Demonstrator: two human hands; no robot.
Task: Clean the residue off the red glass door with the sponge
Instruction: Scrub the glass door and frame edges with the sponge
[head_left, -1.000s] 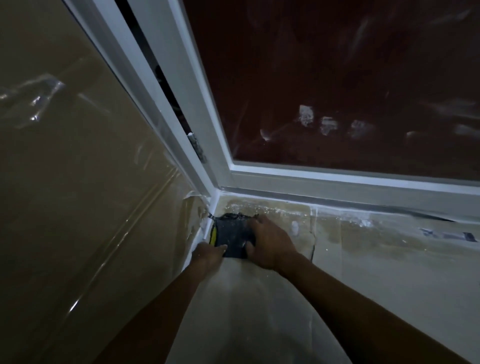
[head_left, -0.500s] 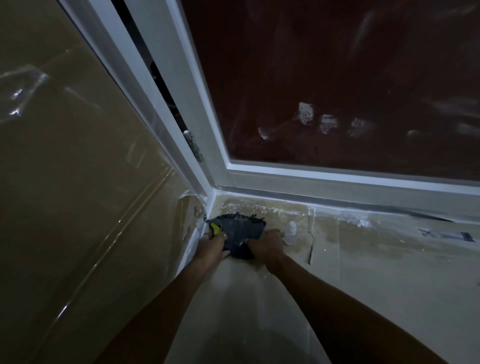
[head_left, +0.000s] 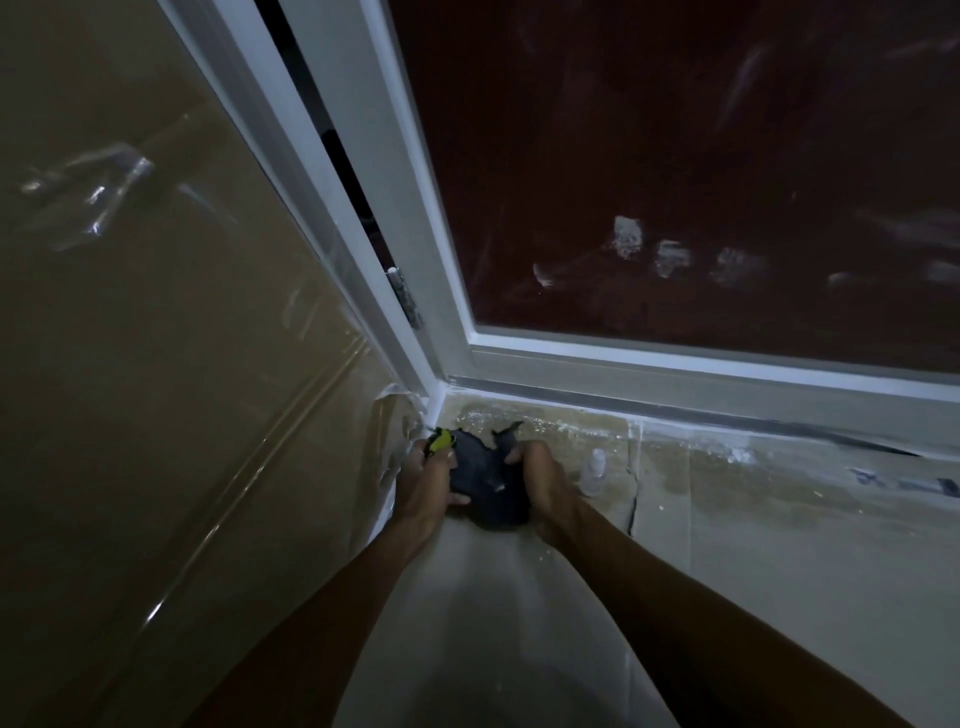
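Dim, plastic-covered floor (head_left: 779, 545) meets the red glass door (head_left: 675, 156), whose pale residue patches (head_left: 628, 236) are uncleaned. Near the left corner, the left hand (head_left: 423, 488) and right hand (head_left: 545, 480) both clamp the dark sponge (head_left: 485, 486) (yellow edge showing), seemingly readying it. Next, I judge, it must be raised to those patches.

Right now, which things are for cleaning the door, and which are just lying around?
For the job:
- sponge, dark with a yellow edge, held by the left hand and right hand
- red glass door
- white smears on the glass

Just lying about:
- small white bottle on the floor
- plastic sheet on the left wall
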